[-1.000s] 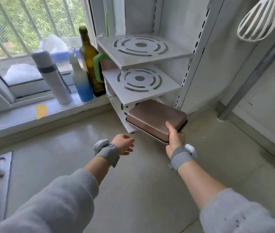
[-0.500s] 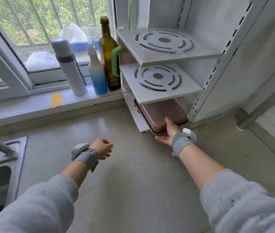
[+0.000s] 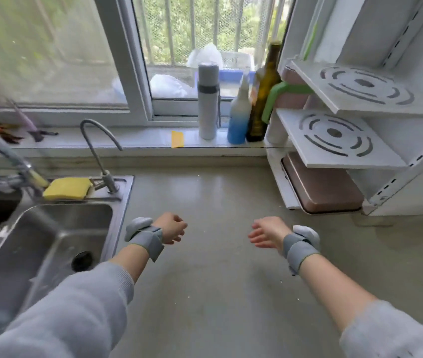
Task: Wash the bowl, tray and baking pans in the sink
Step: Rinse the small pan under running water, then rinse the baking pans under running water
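A rose-gold baking pan (image 3: 321, 187) lies upside down on the bottom level of the white corner rack (image 3: 334, 140), under its two slotted shelves. The steel sink (image 3: 50, 241) is at the left, its basin holding nothing I can see. My left hand (image 3: 170, 228) hovers over the counter beside the sink, fingers loosely curled and holding nothing. My right hand (image 3: 267, 232) hovers to the left of the rack, fingers relaxed, apart from the pan.
A yellow sponge (image 3: 67, 188) lies on the sink rim by a thin curved tap (image 3: 96, 148). On the windowsill stand a grey flask (image 3: 208, 102), a blue spray bottle (image 3: 239, 117) and a dark glass bottle (image 3: 263, 94). A green-handled jug (image 3: 285, 95) sits behind the rack.
My right hand has let go of the baking pan, which now sits pushed in under the rack, and has drawn back over the counter. My view has swung left, bringing the sink into sight.
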The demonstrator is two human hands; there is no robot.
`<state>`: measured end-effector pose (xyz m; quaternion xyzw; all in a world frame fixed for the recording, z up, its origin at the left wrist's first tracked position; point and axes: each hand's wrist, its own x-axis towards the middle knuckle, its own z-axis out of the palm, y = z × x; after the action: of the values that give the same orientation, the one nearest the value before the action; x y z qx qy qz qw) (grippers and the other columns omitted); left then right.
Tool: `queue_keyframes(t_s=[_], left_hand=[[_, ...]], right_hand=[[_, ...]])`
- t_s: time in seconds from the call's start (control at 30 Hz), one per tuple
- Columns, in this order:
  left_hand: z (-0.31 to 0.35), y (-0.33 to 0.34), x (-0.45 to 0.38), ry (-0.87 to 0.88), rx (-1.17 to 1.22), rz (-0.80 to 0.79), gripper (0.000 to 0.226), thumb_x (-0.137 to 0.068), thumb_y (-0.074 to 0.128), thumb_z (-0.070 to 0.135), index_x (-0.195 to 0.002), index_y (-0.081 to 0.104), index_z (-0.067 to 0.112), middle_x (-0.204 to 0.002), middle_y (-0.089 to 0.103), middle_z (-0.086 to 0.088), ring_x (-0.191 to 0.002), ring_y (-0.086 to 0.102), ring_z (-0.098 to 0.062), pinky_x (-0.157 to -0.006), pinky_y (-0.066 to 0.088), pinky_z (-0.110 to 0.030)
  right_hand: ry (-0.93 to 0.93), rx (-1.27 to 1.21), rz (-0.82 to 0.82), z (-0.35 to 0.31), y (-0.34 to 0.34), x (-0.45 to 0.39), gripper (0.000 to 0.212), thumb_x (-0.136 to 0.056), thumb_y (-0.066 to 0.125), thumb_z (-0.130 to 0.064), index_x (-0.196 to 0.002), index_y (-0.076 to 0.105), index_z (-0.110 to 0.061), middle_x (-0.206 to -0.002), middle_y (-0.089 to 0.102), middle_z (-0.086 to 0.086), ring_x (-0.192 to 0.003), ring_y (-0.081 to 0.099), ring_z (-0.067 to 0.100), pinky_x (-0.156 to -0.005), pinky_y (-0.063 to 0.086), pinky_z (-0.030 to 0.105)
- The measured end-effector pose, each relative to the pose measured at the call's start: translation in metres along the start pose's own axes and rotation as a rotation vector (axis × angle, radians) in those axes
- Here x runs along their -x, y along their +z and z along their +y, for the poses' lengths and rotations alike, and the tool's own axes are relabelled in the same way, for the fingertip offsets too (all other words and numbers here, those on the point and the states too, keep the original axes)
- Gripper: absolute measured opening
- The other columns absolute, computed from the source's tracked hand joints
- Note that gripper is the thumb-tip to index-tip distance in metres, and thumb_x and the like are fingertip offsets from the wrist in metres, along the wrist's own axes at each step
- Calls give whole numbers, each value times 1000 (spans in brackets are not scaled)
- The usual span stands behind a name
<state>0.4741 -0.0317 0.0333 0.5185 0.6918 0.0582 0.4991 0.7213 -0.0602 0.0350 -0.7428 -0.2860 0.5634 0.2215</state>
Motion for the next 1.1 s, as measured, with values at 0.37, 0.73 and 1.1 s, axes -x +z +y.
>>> queue_keyframes(t_s=[0.37, 0.73, 1.1], left_hand=[[-298, -226, 98, -137, 173, 273, 13, -90, 52, 17, -80, 59, 13, -72, 61, -6, -59, 55, -19, -50, 46, -21], [-476, -390, 124, -337, 7, 466, 25, -93, 54, 21, -113, 61, 7, -113, 62, -9, -105, 57, -23, -86, 41, -25], [-509, -431, 1, -304, -152, 295, 62, -94, 53, 29, -147, 27, 9, -150, 34, -12, -139, 33, -27, -113, 27, -32]], right_hand=[[-390, 497, -311, -82, 366, 74, 9, -93, 49, -7, -90, 56, -3, -69, 59, 10, -57, 57, 19, -51, 50, 26], [-530, 891, -502, -102, 631, 98, 29, -94, 50, -14, -67, 50, -24, -81, 62, 7, -72, 58, 21, -71, 53, 29], [-224, 498, -419, -109, 751, 30, 22, -91, 50, -9, -70, 49, -14, -69, 53, 9, -73, 58, 29, -67, 53, 39]])
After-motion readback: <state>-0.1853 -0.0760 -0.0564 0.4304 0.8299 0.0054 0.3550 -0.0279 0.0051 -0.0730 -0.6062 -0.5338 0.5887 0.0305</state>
